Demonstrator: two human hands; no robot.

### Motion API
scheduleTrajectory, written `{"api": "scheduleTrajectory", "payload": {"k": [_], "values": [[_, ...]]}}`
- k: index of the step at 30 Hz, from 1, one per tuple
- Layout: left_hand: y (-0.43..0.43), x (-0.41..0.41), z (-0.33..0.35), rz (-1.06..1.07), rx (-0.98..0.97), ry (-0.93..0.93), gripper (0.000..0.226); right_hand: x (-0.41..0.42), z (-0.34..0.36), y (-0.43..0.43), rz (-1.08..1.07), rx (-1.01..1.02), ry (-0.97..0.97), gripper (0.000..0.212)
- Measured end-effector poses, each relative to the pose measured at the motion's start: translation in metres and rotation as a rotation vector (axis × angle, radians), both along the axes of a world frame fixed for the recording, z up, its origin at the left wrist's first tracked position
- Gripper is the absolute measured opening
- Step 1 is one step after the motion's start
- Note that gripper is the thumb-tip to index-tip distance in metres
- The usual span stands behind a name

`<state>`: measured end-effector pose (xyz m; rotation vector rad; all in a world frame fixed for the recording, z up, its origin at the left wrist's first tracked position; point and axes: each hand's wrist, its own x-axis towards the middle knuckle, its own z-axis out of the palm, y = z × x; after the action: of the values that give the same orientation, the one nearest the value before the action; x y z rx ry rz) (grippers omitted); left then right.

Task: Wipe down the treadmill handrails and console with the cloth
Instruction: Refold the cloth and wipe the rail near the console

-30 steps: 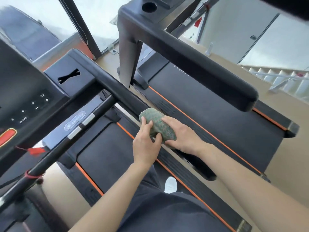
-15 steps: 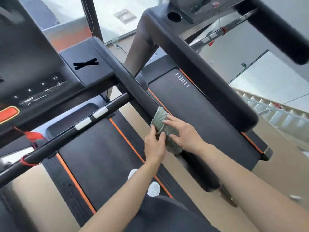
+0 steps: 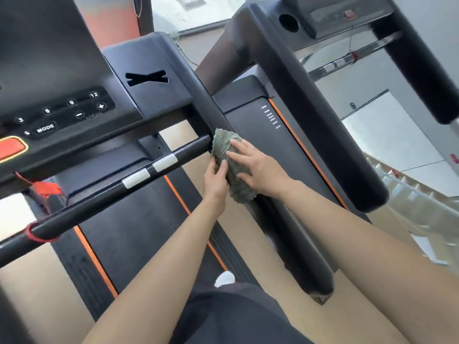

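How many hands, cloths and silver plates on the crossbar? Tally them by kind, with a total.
Bare hands: 2, left hand and right hand
Crumpled green cloth: 1
Silver metal plates on the black crossbar: 2
Total: 5

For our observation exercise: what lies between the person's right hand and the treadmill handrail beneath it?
The green cloth, wrapped over the handrail; the right hand presses flat on it. The head view shows this.

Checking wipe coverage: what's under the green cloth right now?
The cloth lies over the black handrail, which shows above and below it, beside the crossbar joint. The left hand grips the cloth; the right hand presses flat on it. The rail surface beneath is covered.
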<state>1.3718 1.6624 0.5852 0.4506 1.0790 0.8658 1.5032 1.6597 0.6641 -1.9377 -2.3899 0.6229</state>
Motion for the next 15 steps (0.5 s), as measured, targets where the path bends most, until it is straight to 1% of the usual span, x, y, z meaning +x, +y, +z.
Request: {"api": "scheduleTrajectory", "payload": {"k": [3,6,8,11,15], "values": [[0.011,-0.004,0.001,0.019,-0.011,-0.029,0.045,-0.006,-0.001,0.012,0.062,0.000,-0.084,0.066],[0.009,-0.005,0.001,0.030,-0.036,-0.042,0.046,-0.005,-0.004,0.013,0.118,0.024,-0.112,0.068],[0.001,-0.004,-0.002,0.031,-0.025,-0.048,0.045,-0.001,-0.005,0.008,0.125,0.025,-0.099,0.070],[-0.020,0.002,-0.008,0.034,-0.006,-0.064,0.052,0.009,-0.007,-0.006,0.111,0.036,-0.062,0.072],[-0.056,0.014,-0.015,0.003,0.041,-0.076,0.055,0.024,-0.010,-0.039,0.092,0.035,-0.028,0.072]]}}
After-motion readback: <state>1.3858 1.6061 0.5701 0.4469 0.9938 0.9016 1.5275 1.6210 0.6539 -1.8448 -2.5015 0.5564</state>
